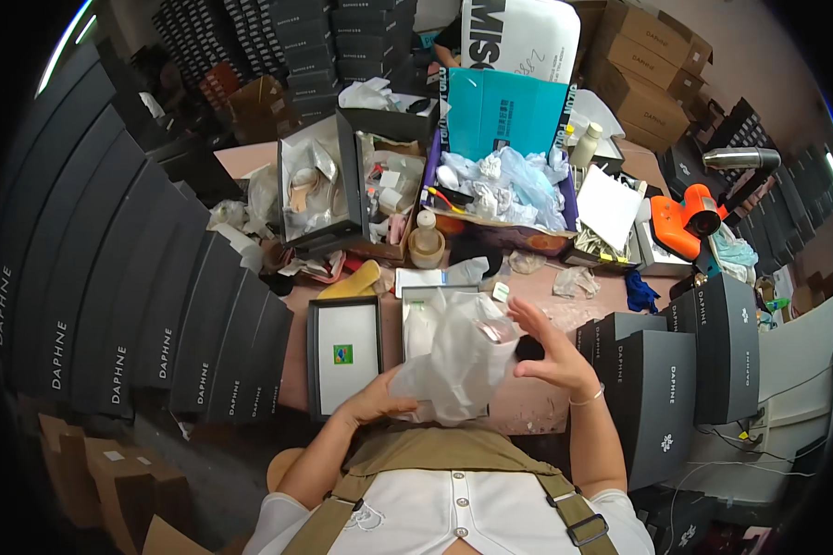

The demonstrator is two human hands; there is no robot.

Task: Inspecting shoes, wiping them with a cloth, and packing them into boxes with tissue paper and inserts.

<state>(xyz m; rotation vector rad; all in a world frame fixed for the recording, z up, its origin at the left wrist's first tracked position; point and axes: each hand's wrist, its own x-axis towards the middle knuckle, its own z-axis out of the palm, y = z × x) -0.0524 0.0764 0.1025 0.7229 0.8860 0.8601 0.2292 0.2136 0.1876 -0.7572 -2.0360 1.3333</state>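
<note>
One paper bundle (458, 370): left hand (375, 400) holds it, right hand (561, 359) spreads beside it

The left forearm angles inward over the near edge of the bench (535, 407); its grip is closed on the bundle's lower left, fingers running in against the paper. The crumpled white bundle sits at the middle of the near edge, a pinkish patch showing at its upper right. The right forearm stands nearly upright, a bracelet (587, 399) at the wrist; its grip is wide open and empty, fingers pointing up and left. Whether its thumb touches the paper cannot be told.

Left to right: one shallow dark-rimmed tray (344, 393) toward the near left corner, with one green sticker (343, 354) inside; one pale box (415, 294), partly hidden behind the bundle; one bottle (426, 220) in a cup (426, 252), farther back; one purple-sided box (571, 192) toward the far edge; one blue cloth (640, 292) toward the right edge; at least three dark boxes (657, 398) at the near right corner; one orange device (676, 228) behind them.
</note>
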